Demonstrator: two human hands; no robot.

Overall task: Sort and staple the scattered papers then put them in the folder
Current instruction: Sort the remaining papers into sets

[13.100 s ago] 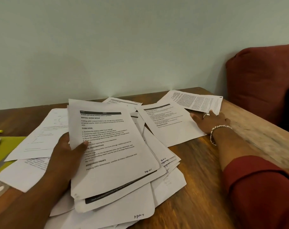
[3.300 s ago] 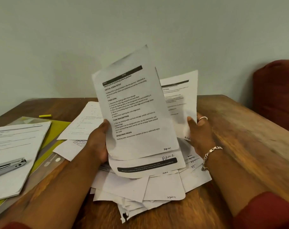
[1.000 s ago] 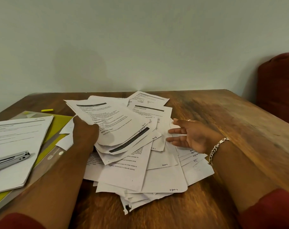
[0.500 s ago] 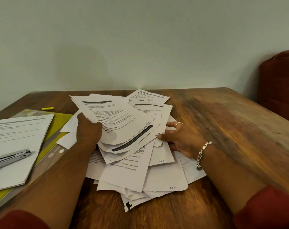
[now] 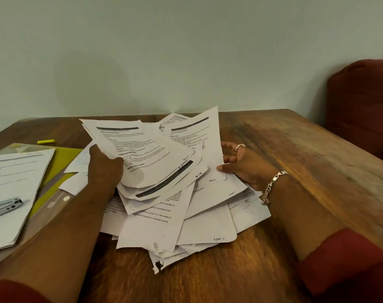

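**Sorting under way, pile not yet tamed**

While most of the papers (image 5: 175,217) lie in a loose heap between the two hands, the left hand (image 5: 104,169) grips a small fan of sheets (image 5: 151,158) by their left edge, thumb on the printed face and fingers hidden beneath. They are held low and tilted toward the head, probably so that the headings and the pencilled page marks at the bottom corners can be read while matches are hunted.

Just to the right of that fan, the right hand (image 5: 243,166) pinches the lower corner of one sheet (image 5: 199,145), thumb on top, and lifts it up off the heap; the other fingers are spread loosely behind it. Lifting by a corner lets the page peel away without dragging its neighbours, and its header looks like the one on the fan, so I judge it is being checked as a candidate for that set.

Left of the left forearm lies the folder (image 5: 61,162), yellow-green under a clear cover, with a tidy stack (image 5: 13,193) resting on it and the stapler (image 5: 4,207) on top of that stack. Beyond the folder sits a yellow marker (image 5: 46,141).

Stapling and filing of the heap are still to come.
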